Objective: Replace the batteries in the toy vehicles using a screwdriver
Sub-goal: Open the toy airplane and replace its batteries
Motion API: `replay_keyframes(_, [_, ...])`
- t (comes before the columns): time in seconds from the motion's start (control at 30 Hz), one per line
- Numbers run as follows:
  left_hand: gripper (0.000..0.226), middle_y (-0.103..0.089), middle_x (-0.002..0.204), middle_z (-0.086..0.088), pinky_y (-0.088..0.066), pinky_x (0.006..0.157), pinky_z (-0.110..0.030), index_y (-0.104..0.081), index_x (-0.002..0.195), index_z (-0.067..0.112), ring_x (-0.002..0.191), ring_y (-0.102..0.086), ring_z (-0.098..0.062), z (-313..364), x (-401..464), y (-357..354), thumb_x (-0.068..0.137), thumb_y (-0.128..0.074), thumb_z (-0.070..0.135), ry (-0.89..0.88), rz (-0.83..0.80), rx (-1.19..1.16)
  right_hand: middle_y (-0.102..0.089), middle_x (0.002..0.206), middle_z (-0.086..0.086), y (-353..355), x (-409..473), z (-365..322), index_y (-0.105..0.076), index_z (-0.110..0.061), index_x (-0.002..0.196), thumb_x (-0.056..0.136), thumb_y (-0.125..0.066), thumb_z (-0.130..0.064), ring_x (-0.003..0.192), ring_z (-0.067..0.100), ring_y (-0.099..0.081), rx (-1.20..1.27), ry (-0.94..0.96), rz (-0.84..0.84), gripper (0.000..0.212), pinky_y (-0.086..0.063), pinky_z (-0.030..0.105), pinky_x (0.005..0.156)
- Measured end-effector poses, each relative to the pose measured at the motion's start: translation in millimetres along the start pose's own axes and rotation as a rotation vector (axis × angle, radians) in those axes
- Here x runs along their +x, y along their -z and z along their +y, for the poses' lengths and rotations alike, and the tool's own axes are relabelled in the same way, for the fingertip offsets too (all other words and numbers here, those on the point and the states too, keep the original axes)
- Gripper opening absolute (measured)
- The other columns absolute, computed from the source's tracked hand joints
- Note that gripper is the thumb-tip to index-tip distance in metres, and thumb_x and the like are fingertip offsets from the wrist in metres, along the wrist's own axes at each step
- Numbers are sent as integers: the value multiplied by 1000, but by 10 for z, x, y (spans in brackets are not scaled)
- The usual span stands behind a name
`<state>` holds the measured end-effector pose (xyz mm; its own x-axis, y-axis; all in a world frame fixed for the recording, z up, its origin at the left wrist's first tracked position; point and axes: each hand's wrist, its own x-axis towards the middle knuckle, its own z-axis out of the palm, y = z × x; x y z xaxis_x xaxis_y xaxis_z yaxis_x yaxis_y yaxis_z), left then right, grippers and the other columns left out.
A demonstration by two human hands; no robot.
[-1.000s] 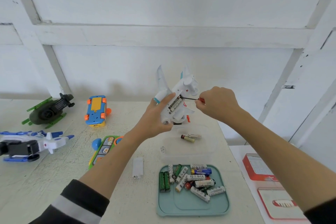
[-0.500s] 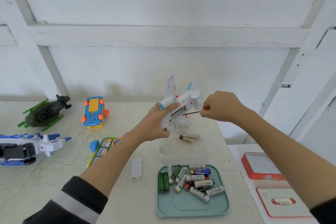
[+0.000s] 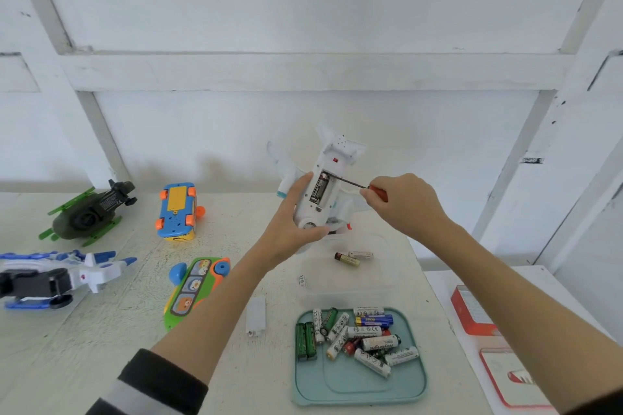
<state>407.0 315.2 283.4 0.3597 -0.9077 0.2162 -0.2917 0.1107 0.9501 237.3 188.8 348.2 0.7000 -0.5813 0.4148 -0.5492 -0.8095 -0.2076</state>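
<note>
My left hand grips a white toy airplane held up above the table, belly toward me, with its battery compartment open and a black battery inside. My right hand holds a red-handled screwdriver; its dark shaft reaches left to the top end of that battery. A clear plastic tub below holds two loose batteries. A teal tray near me carries several batteries. The white compartment cover lies on the table left of the tray.
Other toys lie on the white table at left: a green helicopter, a blue-orange car, a blue-white plane, a green-orange toy. Red-and-white boxes sit on a lower surface at right. A white wall stands behind.
The airplane has turned in my left hand so its open belly faces me more squarely. The screwdriver tip stays at the battery compartment, and both hands sit slightly lower and closer.
</note>
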Motion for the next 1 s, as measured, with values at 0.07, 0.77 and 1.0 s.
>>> replay_keyframes(0.07, [89,-49,139,5,-52,75,-17,-27,145,40,97,-64,2,-1,-24,-27,82,-71,-4,2,14,-48,-41,49,-2,-33,-8,-17,-50,-13,64,94,-46,-33,51,18,-38,22,7,19,37,-25,24,46])
replay_keyframes(0.77, [89,-46,137,-2,-56,80,-30,-35,138,53,110,-59,-23,14,1,126,66,-72,15,-35,-68,211,-31,48,-1,303,75,205,-39,-13,56,86,-56,-30,51,15,-25,9,40,-137,38,-25,26,52])
replay_keyframes(1.0, [90,-31,140,2,-43,76,-7,-31,144,44,113,-45,-17,7,94,173,74,-71,5,-69,-117,473,-34,52,3,272,27,268,-56,-6,60,85,-55,-30,53,16,-27,-67,49,-159,35,-25,26,52])
